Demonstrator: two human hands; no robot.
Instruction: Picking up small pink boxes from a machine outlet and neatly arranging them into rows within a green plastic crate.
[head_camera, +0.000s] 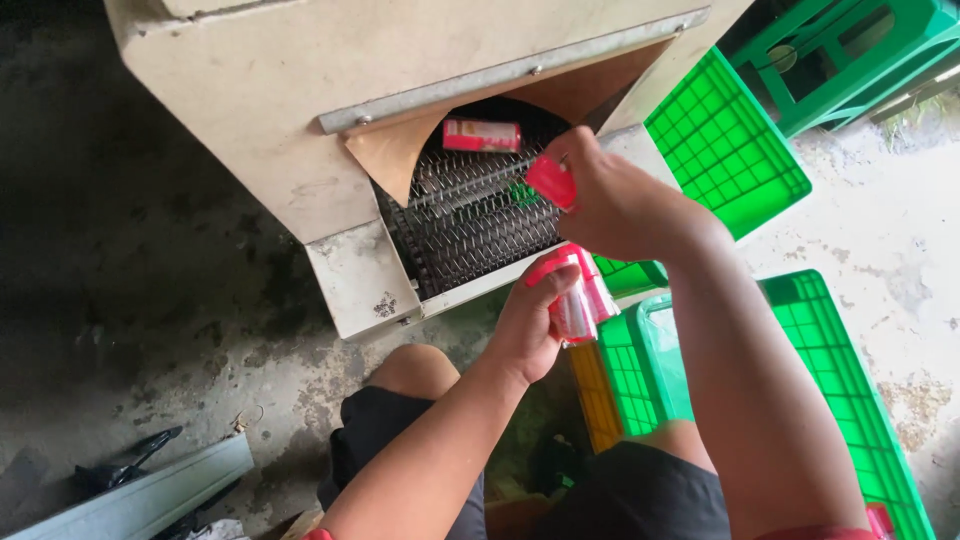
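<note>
**Red packets taken off a mesh conveyor at a machine outlet**

Concrete floor (150, 300), stained and damp-looking, carries a beige machine housing (270, 110) with a wire-mesh conveyor (470, 215) running out of its opening. Green plastic crates (730, 140) stand to the right and below, one with a clear inner tray (665, 370). The person sits low with both knees close under the outlet.

Risks, as judged from this view:
- The right hand works at the mouth of the outlet, just above the mesh. If the belt runs, fingers could catch against the links or the metal lip (510, 75) overhead.
- The stack in the left hand is held over the gap between machine and crates; a loosened grip would drop it to the floor or between the knees.
- One red packet on the belt (482, 135) lies further inside, and reaching it would bring the arm under the lip.

Hands:
- The left hand (530, 325) is closed around a small stack of red packets (578, 295), thumb across the front, held just below the belt's end.
- The right hand (610, 200) is curled, pinching a single red packet (551, 181) between thumb and fingertips above the mesh.
</note>
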